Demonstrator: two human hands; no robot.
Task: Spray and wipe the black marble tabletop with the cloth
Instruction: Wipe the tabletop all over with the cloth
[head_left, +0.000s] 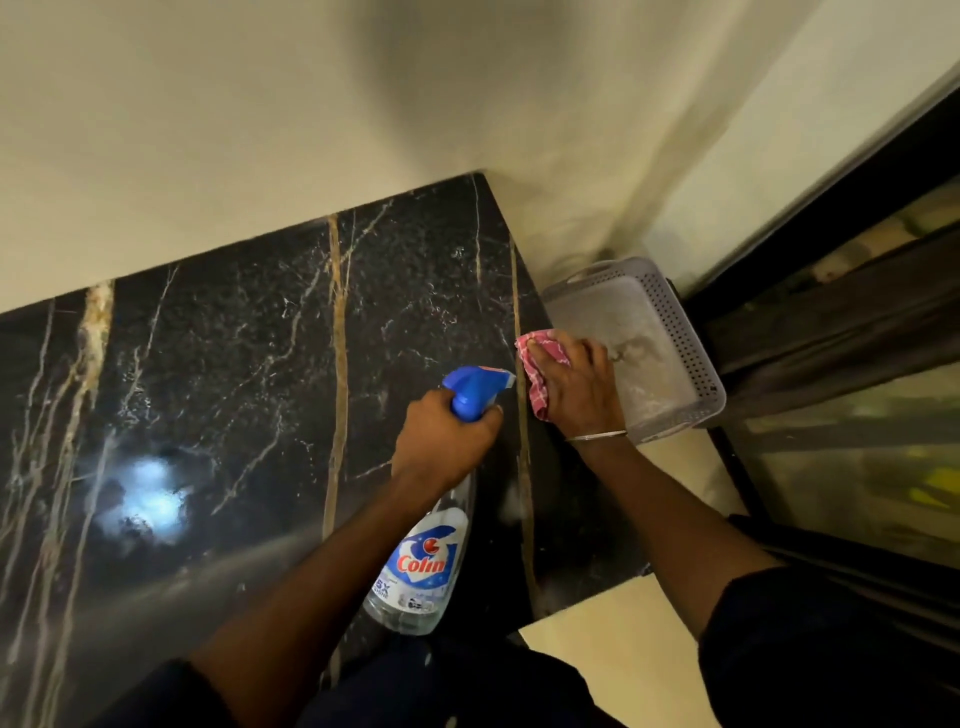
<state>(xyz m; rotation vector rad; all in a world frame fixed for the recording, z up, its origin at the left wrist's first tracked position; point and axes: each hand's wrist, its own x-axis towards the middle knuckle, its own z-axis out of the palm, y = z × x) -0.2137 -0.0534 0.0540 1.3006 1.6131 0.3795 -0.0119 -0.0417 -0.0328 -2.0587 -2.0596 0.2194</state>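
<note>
The left hand (447, 447) grips the neck of the Colin spray bottle (426, 561) over the black marble worktop (234, 364). Beyond, the right hand (576, 389) presses the pink cloth (535, 376) flat on the worktop's right edge, beside a grey basket (691, 338).

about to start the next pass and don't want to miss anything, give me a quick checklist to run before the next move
1. Left hand grips the Colin spray bottle at its neck: ok.
2. Blue trigger nozzle points over the black marble tabletop, toward the cloth: ok.
3. Pink cloth lies under the right hand at the tabletop's right edge: ok.
4. Liquid left in the bottle: cannot tell.
5. Fresh spray on the marble: cannot tell; glare hides it.
6. Grey perforated basket sits on the floor, off the marble: ok.
</note>
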